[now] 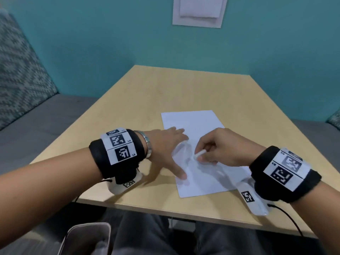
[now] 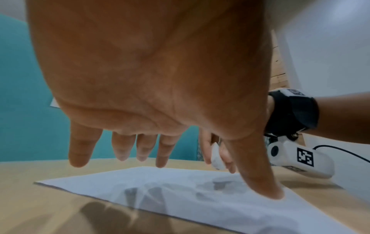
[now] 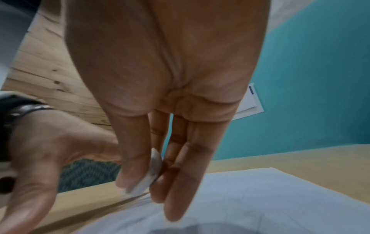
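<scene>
The right hand (image 1: 224,148) pinches a small white piece (image 1: 199,154) just above the sheet (image 1: 195,122), beside the spread left hand (image 1: 165,150), whose thumb pins the sheet to the bench (image 1: 147,89).

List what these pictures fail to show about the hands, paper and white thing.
What the white piece is: small in the head view, blurred and half covered by the right hand in the right wrist view.
Marks on the paper: head view blurred, left hand and shadows cover its middle.
Its near right corner: head view, behind the right wrist camera.
Top of the wall panel: cut by the head view's edge.
</scene>
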{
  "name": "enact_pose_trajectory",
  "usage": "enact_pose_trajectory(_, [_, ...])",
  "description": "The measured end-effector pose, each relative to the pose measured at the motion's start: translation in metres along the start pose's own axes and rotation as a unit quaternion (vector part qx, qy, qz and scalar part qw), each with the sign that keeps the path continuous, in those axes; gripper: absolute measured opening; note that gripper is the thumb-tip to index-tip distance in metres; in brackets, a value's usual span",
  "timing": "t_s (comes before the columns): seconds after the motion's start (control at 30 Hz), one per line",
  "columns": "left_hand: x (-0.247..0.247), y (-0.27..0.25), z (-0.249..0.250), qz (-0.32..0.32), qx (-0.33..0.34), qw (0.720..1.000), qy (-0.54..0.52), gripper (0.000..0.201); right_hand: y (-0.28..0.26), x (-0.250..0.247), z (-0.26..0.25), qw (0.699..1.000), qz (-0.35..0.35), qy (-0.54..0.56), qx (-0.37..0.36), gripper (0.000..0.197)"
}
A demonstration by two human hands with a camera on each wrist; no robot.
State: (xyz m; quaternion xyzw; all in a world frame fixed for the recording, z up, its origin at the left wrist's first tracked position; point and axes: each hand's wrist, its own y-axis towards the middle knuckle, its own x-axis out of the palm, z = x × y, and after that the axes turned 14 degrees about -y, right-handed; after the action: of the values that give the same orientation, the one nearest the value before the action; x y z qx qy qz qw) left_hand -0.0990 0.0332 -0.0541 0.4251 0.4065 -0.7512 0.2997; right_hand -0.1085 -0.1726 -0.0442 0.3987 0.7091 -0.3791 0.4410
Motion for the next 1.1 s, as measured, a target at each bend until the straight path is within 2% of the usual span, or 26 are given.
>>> enact_pose_trajectory(0.07, [-0.003,0.007,0.000,-0.036,-0.004,0.999,-0.002,0.126,0.004,0.002,-0.003,1.000,-0.006,-0.015,-0.012,0.007])
enact_pose_trajectory(0.17, [0.002,0.011,0.002,-0.097,-0.001,0.995,-0.035,0.117,0.008,0.009,-0.009,0.998,-0.038,-0.017,-0.046,0.011])
enact_pose_trajectory(0.37, [0.011,0.014,-0.002,-0.083,0.021,0.996,-0.024,0.105,0.017,0.015,-0.017,0.991,-0.044,-0.109,-0.058,0.013])
enact_pose_trajectory(0.47, [0.011,0.015,-0.001,-0.099,0.010,0.995,-0.024,0.091,0.016,0.016,-0.020,0.989,-0.090,-0.095,-0.072,0.016])
enact_pose_trajectory(0.53, [0.011,0.018,-0.002,-0.101,0.008,0.995,-0.019,0.095,0.018,0.013,-0.019,0.989,-0.102,-0.084,-0.069,0.016])
enact_pose_trajectory(0.6, [0.013,0.020,-0.002,-0.092,0.014,0.996,-0.003,0.107,0.021,0.010,-0.017,0.992,-0.075,-0.077,-0.065,0.015])
enact_pose_trajectory(0.63, [0.013,0.022,-0.002,-0.091,0.016,0.996,0.003,0.104,0.021,0.011,-0.019,0.993,-0.067,-0.075,-0.070,0.015])
enact_pose_trajectory(0.73, [0.013,0.021,0.001,-0.105,0.019,0.994,0.000,0.070,0.016,0.017,-0.027,0.988,-0.095,-0.077,-0.098,0.015])
enact_pose_trajectory(0.87, [0.011,0.017,0.003,-0.095,0.027,0.995,-0.022,0.076,0.021,0.012,-0.023,0.991,-0.050,-0.085,-0.092,0.013])
enact_pose_trajectory(0.9, [0.010,0.016,0.004,-0.101,0.024,0.994,-0.029,0.067,0.020,0.014,-0.025,0.990,-0.048,-0.087,-0.102,0.013])
enact_pose_trajectory(0.97, [0.009,0.016,0.005,-0.114,0.027,0.992,-0.038,0.053,0.014,0.019,-0.031,0.983,-0.085,-0.088,-0.135,0.013])
enact_pose_trajectory(1.03, [0.010,0.017,0.003,-0.113,0.034,0.992,-0.034,0.061,0.014,0.018,-0.028,0.983,-0.093,-0.088,-0.130,0.012])
enact_pose_trajectory(1.1, [0.011,0.018,0.001,-0.099,0.032,0.994,-0.029,0.085,0.022,0.011,-0.020,0.988,-0.045,-0.106,-0.106,0.012])
